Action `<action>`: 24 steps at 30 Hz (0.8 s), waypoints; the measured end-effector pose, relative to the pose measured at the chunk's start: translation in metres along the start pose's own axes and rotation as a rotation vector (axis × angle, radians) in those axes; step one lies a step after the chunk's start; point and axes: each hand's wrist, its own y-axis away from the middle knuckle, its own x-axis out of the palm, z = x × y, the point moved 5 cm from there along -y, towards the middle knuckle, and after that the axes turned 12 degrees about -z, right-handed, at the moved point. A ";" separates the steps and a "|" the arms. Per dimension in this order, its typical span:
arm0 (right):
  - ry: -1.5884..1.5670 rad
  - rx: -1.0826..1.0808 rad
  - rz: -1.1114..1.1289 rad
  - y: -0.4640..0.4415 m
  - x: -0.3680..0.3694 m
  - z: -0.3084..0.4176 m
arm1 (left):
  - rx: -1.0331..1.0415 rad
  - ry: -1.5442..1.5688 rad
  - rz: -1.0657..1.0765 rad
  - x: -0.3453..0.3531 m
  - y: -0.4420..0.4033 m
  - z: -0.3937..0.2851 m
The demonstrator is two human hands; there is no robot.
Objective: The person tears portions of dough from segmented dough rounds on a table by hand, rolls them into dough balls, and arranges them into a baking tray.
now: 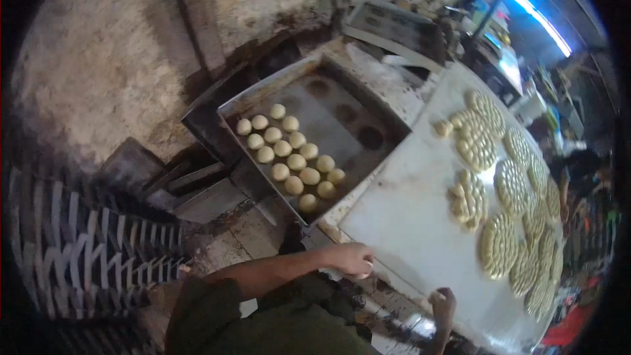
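My left hand point(350, 260) is closed near the table's front edge, below the metal tray; what it holds, if anything, is too hidden to name. Farther right, my right hand point(443, 302) is closed over the edge of the pale table point(401, 223), with a small pale bit showing at its fingers. Round dough balls point(282, 148) stand in rows in the near left part of the square metal tray point(394, 116). Several clusters of dough pieces point(499, 245) lie on the right side of the table.
Behind the square tray stands another tray point(394, 26) near the stained wall point(118, 59). Stacked slatted racks point(92, 250) fill the lower left. At the far right, a person point(582, 171) is partly visible beyond the table.
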 end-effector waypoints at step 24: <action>-0.249 -0.777 0.162 -0.112 0.363 0.649 | -0.167 -0.644 -1.049 -0.404 0.058 0.185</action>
